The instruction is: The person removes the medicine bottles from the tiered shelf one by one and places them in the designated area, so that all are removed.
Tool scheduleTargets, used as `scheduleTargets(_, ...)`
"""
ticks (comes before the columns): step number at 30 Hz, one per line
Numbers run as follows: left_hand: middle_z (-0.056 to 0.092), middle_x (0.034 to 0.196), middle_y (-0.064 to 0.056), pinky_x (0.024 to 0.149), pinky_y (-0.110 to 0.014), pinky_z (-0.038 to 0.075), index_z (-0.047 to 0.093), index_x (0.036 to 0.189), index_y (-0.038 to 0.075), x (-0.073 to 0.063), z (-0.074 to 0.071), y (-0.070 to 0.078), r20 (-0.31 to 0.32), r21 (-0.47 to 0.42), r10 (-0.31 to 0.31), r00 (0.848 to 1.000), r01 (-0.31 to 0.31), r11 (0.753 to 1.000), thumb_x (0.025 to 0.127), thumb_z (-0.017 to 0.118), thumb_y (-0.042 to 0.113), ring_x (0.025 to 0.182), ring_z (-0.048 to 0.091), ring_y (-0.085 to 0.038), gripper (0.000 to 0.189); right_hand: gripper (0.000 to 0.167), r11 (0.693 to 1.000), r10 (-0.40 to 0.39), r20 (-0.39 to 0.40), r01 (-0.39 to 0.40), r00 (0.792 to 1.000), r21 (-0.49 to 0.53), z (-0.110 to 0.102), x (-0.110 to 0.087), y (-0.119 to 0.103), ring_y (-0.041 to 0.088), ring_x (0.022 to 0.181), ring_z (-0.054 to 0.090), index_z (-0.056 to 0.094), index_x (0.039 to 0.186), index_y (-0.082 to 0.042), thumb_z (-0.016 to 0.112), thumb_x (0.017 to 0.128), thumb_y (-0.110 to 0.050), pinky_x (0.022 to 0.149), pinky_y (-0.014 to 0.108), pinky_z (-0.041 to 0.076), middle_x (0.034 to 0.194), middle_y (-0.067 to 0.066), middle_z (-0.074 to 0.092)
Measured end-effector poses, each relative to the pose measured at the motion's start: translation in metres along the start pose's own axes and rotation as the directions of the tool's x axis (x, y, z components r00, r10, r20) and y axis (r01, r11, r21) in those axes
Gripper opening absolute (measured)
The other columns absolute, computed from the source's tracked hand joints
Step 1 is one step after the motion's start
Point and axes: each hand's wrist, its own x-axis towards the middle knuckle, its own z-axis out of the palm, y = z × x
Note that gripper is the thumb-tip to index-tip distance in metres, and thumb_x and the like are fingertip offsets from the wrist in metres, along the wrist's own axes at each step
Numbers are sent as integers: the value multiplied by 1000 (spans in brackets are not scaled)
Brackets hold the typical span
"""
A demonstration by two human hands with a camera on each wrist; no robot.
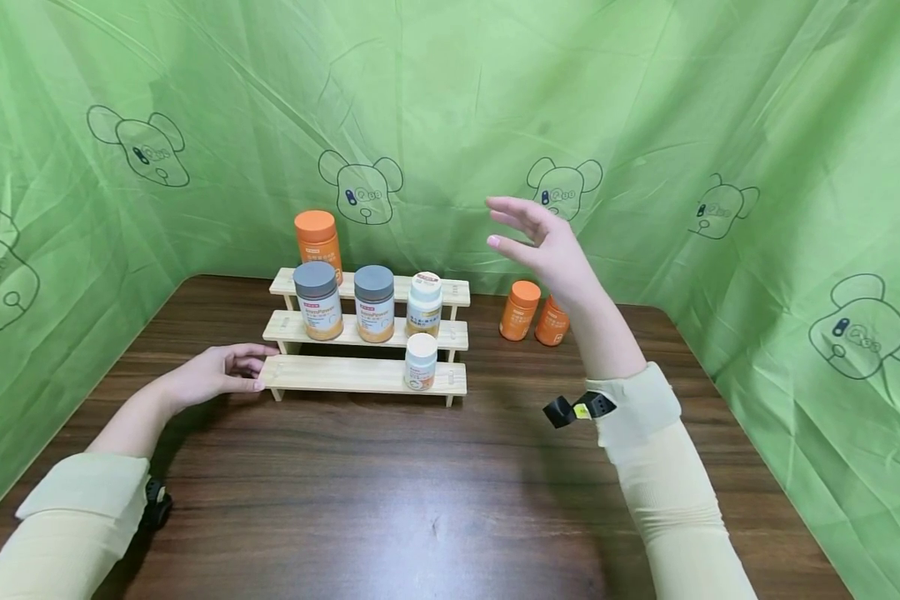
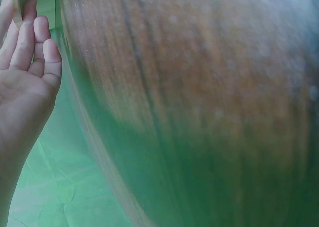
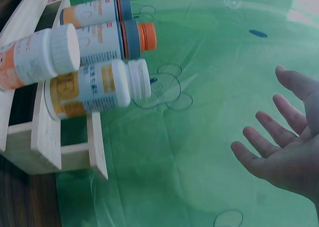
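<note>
A three-tier wooden display rack [image 1: 345,375] stands on the table. At the left end of its lowest tier, my left hand [image 1: 210,375] holds the board's edge between thumb and fingers. The left wrist view shows that hand [image 2: 30,82] with its fingertips at a piece of wood. My right hand [image 1: 543,246] is raised in the air, right of the rack, holding nothing; its fingers are spread and slightly bent in the right wrist view. Below it stand an orange bottle [image 1: 520,311] and a second orange bottle [image 1: 552,323], partly hidden by the forearm.
A large orange bottle [image 1: 317,237] is on the top tier. The middle tier carries two grey-lidded jars, one left [image 1: 320,304] and one right [image 1: 375,307], plus a white-capped bottle [image 1: 424,308]. A small white bottle [image 1: 421,365] sits on the lowest tier. Green cloth [image 1: 450,108] surrounds the table [image 1: 390,483].
</note>
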Motion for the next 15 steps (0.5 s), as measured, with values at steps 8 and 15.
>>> scheduleTargets(8,66,110,-17,79,-17,45,45,136,0,-1,0,2,-2,1,-6,1000,6,1000,83,72,16,95,62,-9,61,52,999,-1,44,3,999,-44,21,14,-11,14,128,45,55,131,-24,74,83,-24,103,41,38,137,-9,51)
scheduleTargets(15,66,109,-17,78,-17,46,45,135,-1,-1,1,2,-2,1,-3,1000,3,1000,83,72,15,94,62,-8,61,54,997,8,81,-1,997,-77,38,26,-19,10,127,45,53,132,-27,74,82,-26,102,38,39,138,-11,49)
